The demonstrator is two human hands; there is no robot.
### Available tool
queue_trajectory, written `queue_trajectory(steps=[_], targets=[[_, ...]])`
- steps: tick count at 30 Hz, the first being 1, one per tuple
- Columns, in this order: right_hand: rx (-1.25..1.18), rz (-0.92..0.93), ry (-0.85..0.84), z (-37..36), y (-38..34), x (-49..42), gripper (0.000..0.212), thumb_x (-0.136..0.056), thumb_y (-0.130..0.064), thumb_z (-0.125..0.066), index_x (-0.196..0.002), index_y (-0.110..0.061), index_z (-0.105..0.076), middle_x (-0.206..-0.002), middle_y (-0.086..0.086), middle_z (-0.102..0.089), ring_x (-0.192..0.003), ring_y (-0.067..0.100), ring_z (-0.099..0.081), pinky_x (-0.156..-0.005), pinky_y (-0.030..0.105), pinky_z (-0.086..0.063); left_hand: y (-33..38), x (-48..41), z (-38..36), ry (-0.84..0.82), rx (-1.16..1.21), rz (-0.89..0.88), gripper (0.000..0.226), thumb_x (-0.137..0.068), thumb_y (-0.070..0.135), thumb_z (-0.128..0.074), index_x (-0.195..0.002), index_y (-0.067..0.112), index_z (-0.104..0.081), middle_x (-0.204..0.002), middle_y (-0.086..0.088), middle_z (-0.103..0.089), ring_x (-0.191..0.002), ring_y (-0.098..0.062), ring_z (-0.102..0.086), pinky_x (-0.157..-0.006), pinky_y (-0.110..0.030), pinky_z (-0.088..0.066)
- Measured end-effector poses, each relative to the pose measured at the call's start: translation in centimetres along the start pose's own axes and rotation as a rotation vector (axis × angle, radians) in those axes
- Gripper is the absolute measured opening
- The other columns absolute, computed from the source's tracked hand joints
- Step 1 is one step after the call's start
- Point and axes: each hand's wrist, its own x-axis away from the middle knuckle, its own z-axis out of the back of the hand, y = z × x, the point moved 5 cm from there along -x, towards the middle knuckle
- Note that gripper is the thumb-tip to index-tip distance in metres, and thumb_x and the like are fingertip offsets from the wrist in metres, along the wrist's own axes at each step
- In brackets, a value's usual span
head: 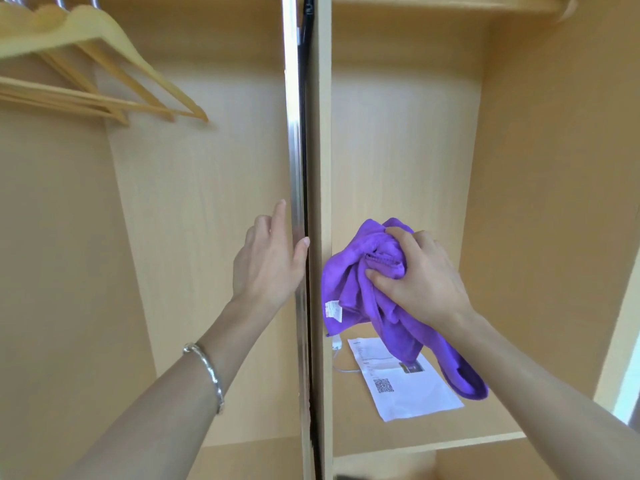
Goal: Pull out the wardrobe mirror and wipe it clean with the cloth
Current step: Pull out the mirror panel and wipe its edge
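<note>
The wardrobe mirror shows only as a narrow silver edge, standing upright against the wooden divider in the middle of the open wardrobe. My left hand rests on that edge, fingers on its left face and thumb wrapped over the front. To the right, in front of the shelf compartment, my right hand grips a bunched purple cloth, whose loose end hangs down past the wrist. The mirror's glass face is hidden.
Several wooden hangers hang at the upper left. A printed sheet of paper with a QR code lies on the right shelf, beside a small white device with a cable. A silver bracelet sits on my left wrist.
</note>
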Motion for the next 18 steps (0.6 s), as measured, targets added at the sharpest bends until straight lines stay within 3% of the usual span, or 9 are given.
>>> queue_trajectory(steps=[5, 9, 13, 18], targets=[[-0.016, 0.002, -0.022, 0.5, 1.0, 0.1, 0.060, -0.080, -0.051, -0.059, -0.133, -0.033, -0.038, -0.114, -0.005, -0.046, -0.107, 0.020, -0.044, -0.079, 0.036, -0.045, 1.4, -2.1, -0.9, 0.009, -0.120, 0.008, 0.067, -0.098, 0.038, -0.042, -0.150, 0.011, -0.010, -0.117, -0.014, -0.053, -0.108, -0.033, -0.053, -0.068, -0.038, -0.036], [-0.032, -0.011, -0.040, 0.8, 2.5, 0.8, 0.059, -0.079, -0.051, -0.060, -0.131, -0.035, -0.038, -0.112, -0.009, -0.044, -0.107, 0.017, -0.043, -0.077, 0.035, -0.045, 1.3, -2.9, -2.0, -0.026, -0.184, 0.061, 0.069, -0.098, 0.037, -0.041, -0.150, 0.009, -0.006, -0.118, -0.014, -0.057, -0.105, -0.035, -0.058, -0.067, -0.038, -0.035], [-0.031, -0.017, -0.052, 1.3, 3.6, 1.4, 0.060, -0.079, -0.052, -0.060, -0.132, -0.037, -0.037, -0.108, -0.013, -0.040, -0.107, 0.016, -0.043, -0.077, 0.034, -0.045, 1.5, -3.1, -2.2, -0.024, -0.134, 0.100, 0.056, -0.097, 0.027, -0.043, -0.145, 0.008, -0.020, -0.119, -0.016, -0.060, -0.103, -0.039, -0.060, -0.072, -0.040, -0.042], [-0.025, -0.016, -0.063, 1.9, 4.4, 2.0, 0.061, -0.079, -0.053, -0.059, -0.133, -0.037, -0.036, -0.111, -0.012, -0.042, -0.107, 0.016, -0.043, -0.079, 0.035, -0.045, 2.1, -2.3, -1.5, 0.029, -0.043, 0.099, 0.038, -0.094, 0.019, -0.047, -0.127, 0.005, -0.036, -0.110, -0.022, -0.062, -0.093, -0.041, -0.061, -0.067, -0.037, -0.036]])
